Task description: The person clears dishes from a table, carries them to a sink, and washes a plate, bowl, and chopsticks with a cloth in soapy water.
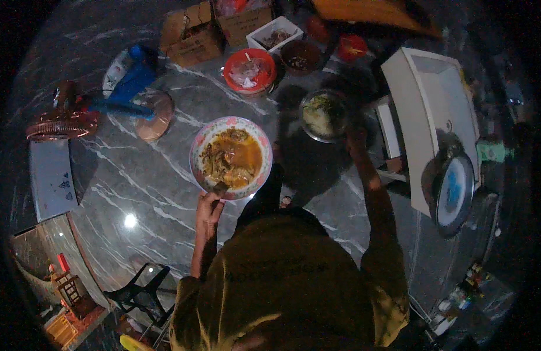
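My left hand (211,206) grips the lower rim of a floral-edged bowl (231,158) with pieces of food in orange-brown broth. At the right, my right hand (355,137) is in deep shade at the edge of a round metal bowl (324,116), which holds pale and green food. It seems to hold that bowl by its right rim, though its fingers are hard to make out. The two bowls are apart, with the floral one lower and to the left.
A red bucket (249,70) with plastic inside, a brown basin (301,57), a white foam box (275,34) and cardboard boxes (196,46) stand ahead on the marble-patterned floor. At right is a white sink (411,105) with a basin (456,193); at left, a fan (64,125).
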`<action>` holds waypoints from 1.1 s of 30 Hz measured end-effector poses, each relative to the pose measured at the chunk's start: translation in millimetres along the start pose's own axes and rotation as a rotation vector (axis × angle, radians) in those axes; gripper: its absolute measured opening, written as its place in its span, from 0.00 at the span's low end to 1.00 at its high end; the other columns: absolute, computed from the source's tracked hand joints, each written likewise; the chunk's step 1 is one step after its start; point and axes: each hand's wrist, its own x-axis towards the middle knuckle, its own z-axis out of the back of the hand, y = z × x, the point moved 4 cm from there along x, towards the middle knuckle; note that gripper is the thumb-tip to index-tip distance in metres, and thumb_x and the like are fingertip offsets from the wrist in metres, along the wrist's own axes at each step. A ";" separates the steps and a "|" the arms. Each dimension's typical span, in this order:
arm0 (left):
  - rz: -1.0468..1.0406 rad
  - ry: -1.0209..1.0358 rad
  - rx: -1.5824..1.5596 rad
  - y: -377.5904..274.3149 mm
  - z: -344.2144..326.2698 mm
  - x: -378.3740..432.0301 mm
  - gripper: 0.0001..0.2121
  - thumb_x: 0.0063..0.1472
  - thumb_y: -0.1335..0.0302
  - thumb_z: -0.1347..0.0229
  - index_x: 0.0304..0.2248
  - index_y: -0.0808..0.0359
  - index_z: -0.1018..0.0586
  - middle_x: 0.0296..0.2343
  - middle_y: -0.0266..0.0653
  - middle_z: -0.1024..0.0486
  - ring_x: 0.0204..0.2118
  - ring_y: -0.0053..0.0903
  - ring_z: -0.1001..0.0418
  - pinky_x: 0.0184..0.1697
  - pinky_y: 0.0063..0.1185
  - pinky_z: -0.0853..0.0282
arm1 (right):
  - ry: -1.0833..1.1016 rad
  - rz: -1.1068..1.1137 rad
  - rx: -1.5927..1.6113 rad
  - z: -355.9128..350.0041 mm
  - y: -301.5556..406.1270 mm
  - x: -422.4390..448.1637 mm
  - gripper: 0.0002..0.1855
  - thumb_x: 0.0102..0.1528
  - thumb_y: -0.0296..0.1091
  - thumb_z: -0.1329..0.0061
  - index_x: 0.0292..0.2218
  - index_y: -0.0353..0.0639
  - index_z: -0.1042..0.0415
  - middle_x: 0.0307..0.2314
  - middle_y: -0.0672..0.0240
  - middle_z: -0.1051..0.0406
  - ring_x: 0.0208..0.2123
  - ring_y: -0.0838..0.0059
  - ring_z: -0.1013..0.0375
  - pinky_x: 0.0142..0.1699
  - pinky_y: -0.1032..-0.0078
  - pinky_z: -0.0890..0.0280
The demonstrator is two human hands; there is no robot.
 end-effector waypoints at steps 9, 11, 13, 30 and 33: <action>-0.005 0.016 -0.088 37.6 26.0 -35.5 0.13 0.45 0.85 0.52 0.33 0.64 0.34 0.16 0.36 0.33 0.19 0.24 0.33 0.23 0.20 0.34 | -0.005 0.022 -0.056 12.9 -15.7 -30.4 0.15 0.48 0.38 0.57 0.35 0.37 0.35 0.26 0.64 0.35 0.24 0.71 0.37 0.31 0.73 0.41; -0.016 0.003 -0.071 51.6 46.2 -59.8 0.11 0.45 0.84 0.53 0.31 0.66 0.32 0.17 0.39 0.31 0.19 0.27 0.32 0.25 0.23 0.34 | 0.023 0.012 -0.076 2.7 -23.7 -47.4 0.15 0.49 0.38 0.57 0.35 0.37 0.36 0.26 0.64 0.35 0.25 0.71 0.37 0.31 0.73 0.41; 0.089 -0.082 0.013 44.6 32.0 -83.0 0.08 0.46 0.84 0.53 0.30 0.68 0.32 0.17 0.41 0.31 0.18 0.27 0.32 0.26 0.24 0.34 | 0.016 0.003 -0.087 7.5 -28.6 -54.6 0.15 0.49 0.38 0.57 0.36 0.37 0.36 0.27 0.64 0.35 0.25 0.71 0.37 0.31 0.73 0.41; 0.326 -0.702 -0.503 61.1 -26.6 -92.6 0.08 0.56 0.73 0.58 0.31 0.69 0.30 0.26 0.43 0.29 0.22 0.23 0.33 0.29 0.24 0.34 | 0.061 -0.130 -0.302 -5.5 -50.0 39.5 0.16 0.50 0.38 0.58 0.38 0.38 0.37 0.30 0.62 0.35 0.28 0.69 0.38 0.34 0.70 0.42; 0.361 -0.740 -0.540 52.0 -27.2 -107.4 0.09 0.57 0.73 0.59 0.35 0.68 0.32 0.28 0.43 0.30 0.23 0.22 0.33 0.29 0.24 0.34 | 0.059 -0.160 -0.340 -5.0 -36.2 33.7 0.16 0.50 0.38 0.58 0.38 0.38 0.37 0.30 0.61 0.36 0.29 0.69 0.38 0.35 0.70 0.42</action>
